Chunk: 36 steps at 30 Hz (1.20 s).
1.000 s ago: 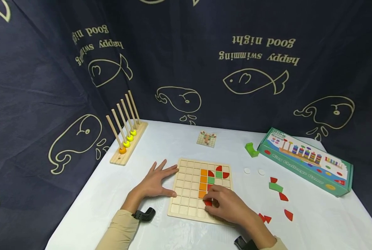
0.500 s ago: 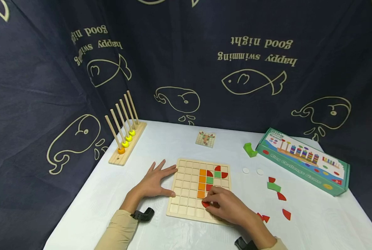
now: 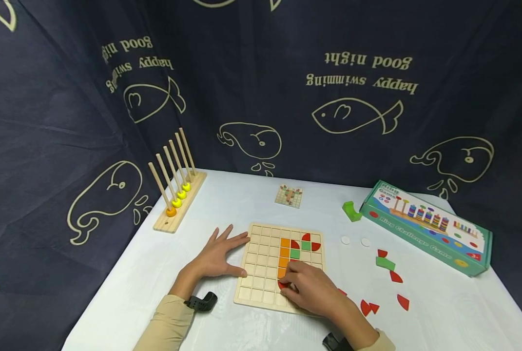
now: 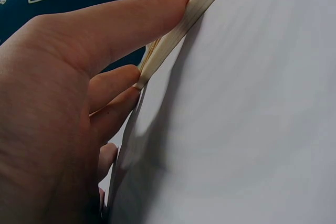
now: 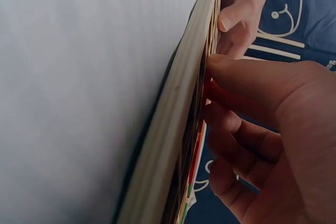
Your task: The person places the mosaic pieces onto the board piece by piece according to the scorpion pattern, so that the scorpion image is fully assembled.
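Observation:
A wooden grid board [image 3: 256,269] lies on the table, with a column of orange squares [image 3: 284,252], green squares [image 3: 295,254] and red quarter-circles [image 3: 315,246] set in its right half. My right hand [image 3: 312,288] pinches a red quarter-circle tile [image 3: 281,284] low on the board, just below the orange column. In the right wrist view its thumb and fingers meet at the board's face. Fingers spread, my left hand [image 3: 214,257] rests at the board's left edge; the left wrist view has its thumb [image 4: 173,3] against the wooden rim.
Loose red pieces [image 3: 403,302], a green piece [image 3: 385,263] and two white discs [image 3: 345,240] lie right of the board. Behind stand a game box [image 3: 427,226], a green block [image 3: 352,211] and a small pattern card [image 3: 289,196]. A peg rack [image 3: 179,209] stands back left.
My right hand has shifted a little left with the red quarter-circle tile, towards the cell under the orange column. More loose red pieces show behind its wrist. My left hand stays put.

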### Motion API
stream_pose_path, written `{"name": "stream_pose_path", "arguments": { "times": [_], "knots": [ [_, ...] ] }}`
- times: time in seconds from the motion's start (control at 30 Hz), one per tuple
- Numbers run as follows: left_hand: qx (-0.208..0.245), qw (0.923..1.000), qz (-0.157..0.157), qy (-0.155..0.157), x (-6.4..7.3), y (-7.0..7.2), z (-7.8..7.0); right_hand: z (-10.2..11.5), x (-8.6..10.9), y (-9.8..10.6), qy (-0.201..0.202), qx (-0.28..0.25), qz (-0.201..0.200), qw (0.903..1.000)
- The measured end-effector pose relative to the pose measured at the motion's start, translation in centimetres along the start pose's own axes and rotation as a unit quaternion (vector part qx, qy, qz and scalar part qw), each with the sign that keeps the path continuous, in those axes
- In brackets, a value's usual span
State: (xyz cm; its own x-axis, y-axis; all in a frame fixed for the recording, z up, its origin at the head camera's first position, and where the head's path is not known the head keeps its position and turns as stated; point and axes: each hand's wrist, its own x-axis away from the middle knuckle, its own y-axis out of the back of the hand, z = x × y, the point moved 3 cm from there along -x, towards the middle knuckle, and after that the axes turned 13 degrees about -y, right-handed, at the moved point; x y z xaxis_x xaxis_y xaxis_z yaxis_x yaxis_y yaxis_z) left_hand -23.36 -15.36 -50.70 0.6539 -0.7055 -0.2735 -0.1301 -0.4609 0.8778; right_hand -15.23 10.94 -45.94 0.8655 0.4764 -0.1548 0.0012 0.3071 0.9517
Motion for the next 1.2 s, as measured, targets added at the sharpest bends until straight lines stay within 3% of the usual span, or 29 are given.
{"name": "stream_pose_path", "arguments": {
  "times": [0.27,0.5,0.67,1.2],
  "knots": [
    [-0.001,1.0000,0.004,0.002,0.0,0.0,-0.1,-0.3,0.3,0.2,-0.011,-0.009,-0.006,0.9999],
    [-0.007,0.9999,0.005,0.005,-0.1,0.0,-0.1,-1.5,0.7,0.8,-0.041,-0.034,0.027,0.9982],
    [-0.006,1.0000,0.004,0.002,0.0,0.0,-0.1,-3.5,1.5,1.9,-0.085,-0.041,0.037,0.9949],
    [-0.005,1.0000,0.003,-0.002,-0.1,0.1,-0.2,-10.4,5.4,5.8,-0.202,-0.080,0.003,0.9761]
  ]
}}
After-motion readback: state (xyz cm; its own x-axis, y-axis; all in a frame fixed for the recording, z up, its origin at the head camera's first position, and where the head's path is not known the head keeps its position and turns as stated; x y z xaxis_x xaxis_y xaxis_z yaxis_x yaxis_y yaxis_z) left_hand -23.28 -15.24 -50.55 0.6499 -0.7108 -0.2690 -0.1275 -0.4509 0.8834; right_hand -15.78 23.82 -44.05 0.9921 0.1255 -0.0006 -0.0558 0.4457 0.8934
